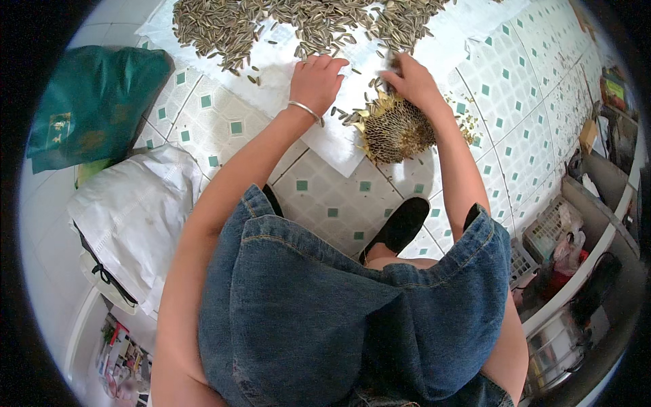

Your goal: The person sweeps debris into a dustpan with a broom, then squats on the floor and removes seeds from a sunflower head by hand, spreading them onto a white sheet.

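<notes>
Striped sunflower seeds (224, 30) lie in a broad heap on a white sheet (274, 96) spread over the floor. My left hand (316, 84), with a bracelet at its wrist, rests on the sheet at the heap's near edge; its fingertips are near some seeds, and what lies under the palm is hidden. My right hand (414, 84) is just above a dried sunflower head (399, 129), with thumb and fingers around a dark, blurred clump that I cannot make out. A few loose seeds lie between the hands and beside the flower head.
A green bag (96, 107) and a white fabric bag (137, 219) stand at the left. At the right is an open shelf unit (600, 203) with a plastic basket (552, 229). Yellow-green bits (468, 129) lie on the patterned floor tiles. A black shoe (404, 224) is below the flower head.
</notes>
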Motion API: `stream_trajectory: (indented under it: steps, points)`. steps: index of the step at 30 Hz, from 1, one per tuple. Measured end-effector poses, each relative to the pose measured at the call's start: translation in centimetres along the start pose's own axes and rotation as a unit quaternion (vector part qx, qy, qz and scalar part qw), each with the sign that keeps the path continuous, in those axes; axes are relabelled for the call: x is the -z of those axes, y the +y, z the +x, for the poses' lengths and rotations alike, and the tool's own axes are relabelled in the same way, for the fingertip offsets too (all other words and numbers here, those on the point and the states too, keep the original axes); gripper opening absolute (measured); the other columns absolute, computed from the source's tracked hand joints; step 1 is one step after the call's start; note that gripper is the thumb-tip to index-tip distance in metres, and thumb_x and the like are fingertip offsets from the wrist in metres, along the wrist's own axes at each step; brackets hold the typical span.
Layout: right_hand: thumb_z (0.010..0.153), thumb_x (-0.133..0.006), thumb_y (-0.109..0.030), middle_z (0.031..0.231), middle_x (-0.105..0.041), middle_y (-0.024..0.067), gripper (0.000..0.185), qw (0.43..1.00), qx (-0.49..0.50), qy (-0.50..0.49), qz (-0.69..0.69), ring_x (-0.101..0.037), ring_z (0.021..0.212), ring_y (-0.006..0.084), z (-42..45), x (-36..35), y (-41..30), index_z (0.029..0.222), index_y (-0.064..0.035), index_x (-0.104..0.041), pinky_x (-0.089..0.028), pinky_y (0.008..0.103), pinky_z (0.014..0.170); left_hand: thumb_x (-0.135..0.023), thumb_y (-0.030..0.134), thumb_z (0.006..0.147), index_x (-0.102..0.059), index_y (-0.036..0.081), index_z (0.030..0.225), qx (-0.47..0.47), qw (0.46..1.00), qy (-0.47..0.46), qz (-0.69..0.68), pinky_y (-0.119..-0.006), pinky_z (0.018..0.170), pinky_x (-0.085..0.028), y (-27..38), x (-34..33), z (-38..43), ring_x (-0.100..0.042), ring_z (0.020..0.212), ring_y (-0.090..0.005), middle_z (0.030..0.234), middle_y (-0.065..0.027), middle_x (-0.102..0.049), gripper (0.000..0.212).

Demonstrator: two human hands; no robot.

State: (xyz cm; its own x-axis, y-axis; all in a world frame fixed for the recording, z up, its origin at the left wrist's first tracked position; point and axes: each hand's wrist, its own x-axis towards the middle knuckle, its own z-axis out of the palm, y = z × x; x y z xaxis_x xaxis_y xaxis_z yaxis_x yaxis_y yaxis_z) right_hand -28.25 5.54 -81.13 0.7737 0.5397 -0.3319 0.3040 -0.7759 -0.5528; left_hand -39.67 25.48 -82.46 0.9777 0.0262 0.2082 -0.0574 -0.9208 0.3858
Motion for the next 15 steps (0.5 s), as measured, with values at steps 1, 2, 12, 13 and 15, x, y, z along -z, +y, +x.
stream_trajectory:
  steps: [1,2,12,13,15]
  points:
    - [0.082,-0.063,-0.037,0.095,-0.062,0.0184,0.047,0.994,0.039,-0.038,0.095,-0.061,0.086,0.0314,0.5,0.0,-1.0,0.108,-0.0013,-0.049,-0.048,0.0387,0.073,-0.061,0.022,0.081,-0.060,0.015,0.103,-0.006,0.999,-0.036,-0.033,-0.038,0.077,-0.042,0.2,0.1,-0.7,-0.055,0.089,-0.0249,0.090,-0.0041,-0.059,0.024]
    - [0.083,-0.061,-0.039,0.091,-0.063,0.0183,0.046,0.978,0.037,-0.052,0.201,-0.062,0.085,0.0299,0.2,0.5,-1.5,0.105,0.0003,-0.050,-0.048,0.0377,0.073,-0.061,0.022,0.081,-0.059,0.014,0.102,-0.012,0.995,-0.071,-0.067,-0.038,0.076,-0.042,0.5,0.3,-1.6,-0.055,0.088,-0.0255,0.090,-0.0044,-0.059,0.023]
    - [0.084,-0.061,-0.043,0.079,-0.060,0.0058,0.043,0.986,-0.043,-0.135,0.091,-0.054,0.075,0.0145,-3.7,2.7,2.2,0.097,-0.0020,-0.059,-0.045,0.0288,0.071,-0.057,0.005,0.078,-0.055,0.007,0.102,-0.089,0.974,-0.095,-0.188,-0.039,0.076,-0.045,2.9,-1.3,-7.1,-0.054,0.089,-0.0283,0.099,-0.0107,-0.054,0.024]
    - [0.084,-0.061,-0.042,0.079,-0.060,0.0052,0.042,0.984,-0.039,-0.149,0.086,-0.053,0.074,0.0141,-3.7,2.6,1.8,0.097,-0.0024,-0.060,-0.044,0.0286,0.071,-0.055,0.004,0.078,-0.055,0.007,0.103,-0.102,0.971,-0.070,-0.205,-0.039,0.077,-0.045,3.0,-1.8,-6.0,-0.053,0.089,-0.0288,0.099,-0.0113,-0.053,0.024]
    - [0.085,-0.057,-0.042,0.072,-0.061,0.0099,0.036,0.988,0.061,-0.120,0.073,-0.057,0.069,0.0214,-3.0,1.6,2.0,0.091,-0.0061,-0.062,-0.043,0.0352,0.063,-0.052,0.004,0.080,-0.054,0.007,0.105,-0.033,0.975,-0.158,-0.153,-0.038,0.079,-0.046,2.7,-2.4,-3.1,-0.053,0.090,-0.0299,0.098,-0.0127,-0.053,0.026]
